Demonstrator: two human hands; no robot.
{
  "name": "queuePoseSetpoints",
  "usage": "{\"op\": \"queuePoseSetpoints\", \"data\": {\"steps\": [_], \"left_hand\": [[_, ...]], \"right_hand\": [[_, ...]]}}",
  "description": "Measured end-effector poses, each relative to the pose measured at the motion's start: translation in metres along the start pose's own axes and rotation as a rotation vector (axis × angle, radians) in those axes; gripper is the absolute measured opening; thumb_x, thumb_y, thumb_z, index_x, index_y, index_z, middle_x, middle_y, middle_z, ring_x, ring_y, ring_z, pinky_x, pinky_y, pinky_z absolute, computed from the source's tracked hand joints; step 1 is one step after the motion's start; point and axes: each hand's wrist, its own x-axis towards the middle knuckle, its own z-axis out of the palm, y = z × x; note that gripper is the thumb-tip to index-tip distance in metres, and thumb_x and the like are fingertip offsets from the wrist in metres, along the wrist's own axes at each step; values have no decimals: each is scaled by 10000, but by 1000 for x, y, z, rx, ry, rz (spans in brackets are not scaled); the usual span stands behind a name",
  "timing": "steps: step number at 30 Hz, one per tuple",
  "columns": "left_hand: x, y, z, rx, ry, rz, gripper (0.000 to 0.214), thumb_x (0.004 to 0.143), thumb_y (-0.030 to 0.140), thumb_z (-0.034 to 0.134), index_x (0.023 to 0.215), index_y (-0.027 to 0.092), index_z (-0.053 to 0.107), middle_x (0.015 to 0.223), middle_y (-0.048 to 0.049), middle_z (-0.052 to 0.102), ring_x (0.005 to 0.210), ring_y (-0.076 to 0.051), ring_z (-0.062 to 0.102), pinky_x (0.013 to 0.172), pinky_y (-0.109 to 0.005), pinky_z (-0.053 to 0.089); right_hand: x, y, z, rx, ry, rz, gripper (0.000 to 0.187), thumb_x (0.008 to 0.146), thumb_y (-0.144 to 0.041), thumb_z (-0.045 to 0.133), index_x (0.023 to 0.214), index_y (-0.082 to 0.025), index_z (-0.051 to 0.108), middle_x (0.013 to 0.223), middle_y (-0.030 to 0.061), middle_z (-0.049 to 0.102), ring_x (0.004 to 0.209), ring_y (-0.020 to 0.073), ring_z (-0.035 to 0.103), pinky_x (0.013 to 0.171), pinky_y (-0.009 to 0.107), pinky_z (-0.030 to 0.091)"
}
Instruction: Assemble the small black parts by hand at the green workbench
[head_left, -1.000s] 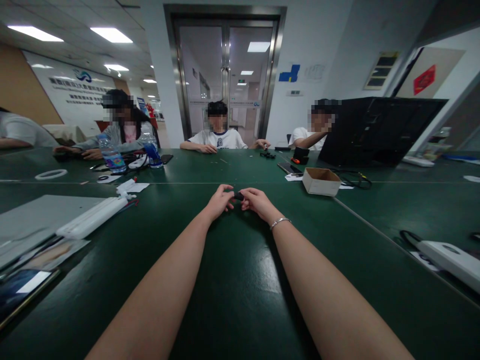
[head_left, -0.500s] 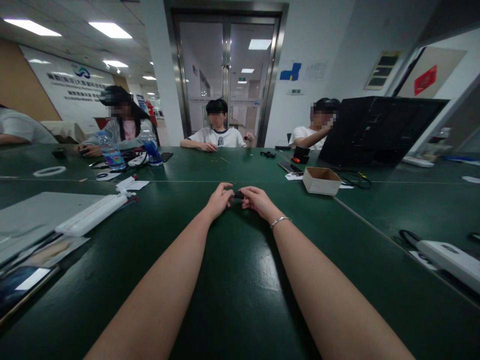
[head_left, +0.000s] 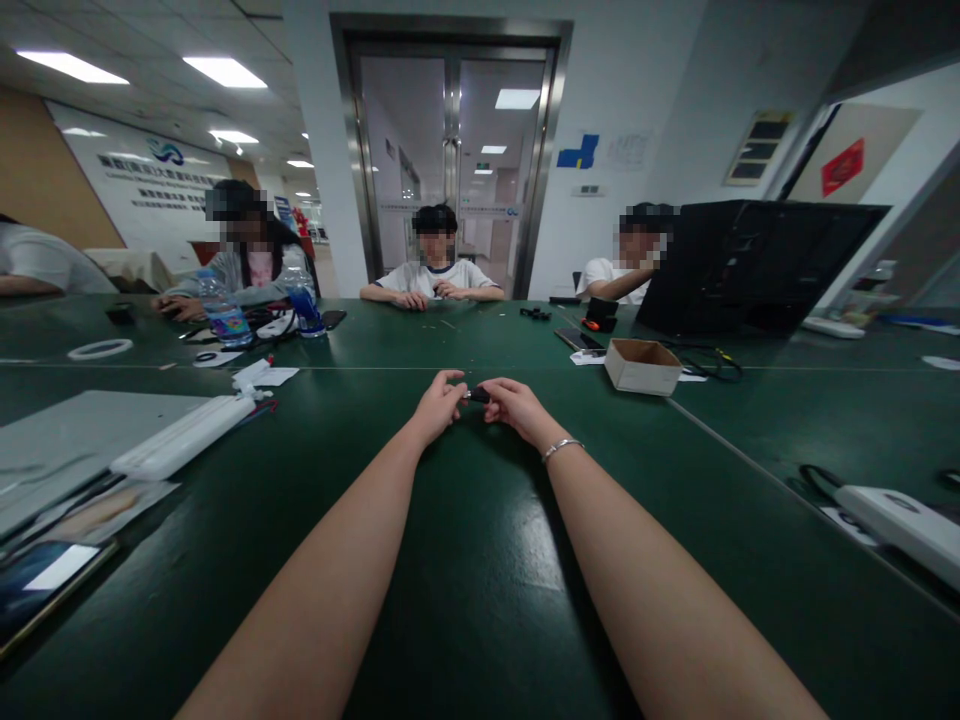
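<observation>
Both my forearms stretch out over the dark green table (head_left: 480,560). My left hand (head_left: 437,405) and my right hand (head_left: 516,405) meet near the middle of the table, fingers pinched on the two ends of a small black part (head_left: 478,395) held between them just above the surface. A thin bracelet (head_left: 561,446) circles my right wrist. The part is too small to name.
A small cardboard box (head_left: 642,364) sits to the right beyond my hands, with a black monitor (head_left: 757,265) behind it. White long devices lie at the left (head_left: 184,436) and right (head_left: 896,516). Water bottles (head_left: 223,310) stand at the far left. Three people sit across the table.
My hands stay pinched on the small black part in nearly the same spot. The person opposite has drawn both hands together in front of the chest.
</observation>
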Motion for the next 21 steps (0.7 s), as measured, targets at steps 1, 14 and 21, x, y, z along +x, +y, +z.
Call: {"op": "queuePoseSetpoints", "data": {"steps": [1,14,21], "left_hand": [[1,-1,0,1,-10,-1,280,882,246,435,1146,161,473,639,34,507,418,-56,415,394,-161,293],[3,-7,0,63,-34,61,278,846,157,456,1118,182,511,724,18,524,470,-47,459,413,-146,332],[1,-8,-2,11,-21,78,289,803,179,552,1089,173,515,829,-14,576,522,-61,542,417,-147,369]], "right_hand": [[0,0,0,1,-2,0,53,881,-164,583,856,-119,596,501,-14,540,425,104,547,466,207,521],[2,1,1,-32,21,8,59,887,-127,552,847,-119,594,480,-20,530,414,102,538,458,199,514],[0,-1,1,-19,37,24,44,886,-124,545,874,-115,586,474,-22,521,415,107,553,457,192,511]]}}
